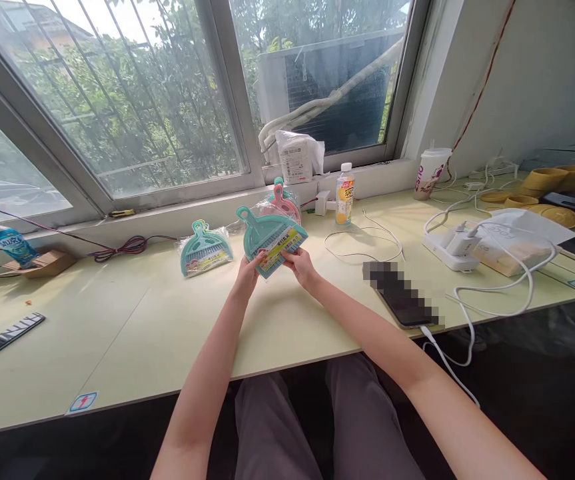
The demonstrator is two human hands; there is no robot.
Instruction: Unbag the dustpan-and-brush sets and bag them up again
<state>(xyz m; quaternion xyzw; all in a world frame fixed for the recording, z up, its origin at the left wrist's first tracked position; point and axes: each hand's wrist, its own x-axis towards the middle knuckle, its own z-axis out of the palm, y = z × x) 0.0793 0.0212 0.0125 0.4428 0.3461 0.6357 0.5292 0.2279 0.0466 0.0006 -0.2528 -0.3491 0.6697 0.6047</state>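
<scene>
Both my hands hold up a teal mini dustpan-and-brush set in clear wrap with a yellow label, a little above the pale table. My left hand pinches its lower left edge. My right hand grips its lower right edge by the label. A second teal set lies flat on the table to the left. A pink set lies behind the held one, partly hidden by it.
Behind stand a yellow drink bottle, a white packet on the sill and a lidded cup. Right of my arms lie a phone, a power strip with white cables, and yellow bowls. A blue bottle lies far left.
</scene>
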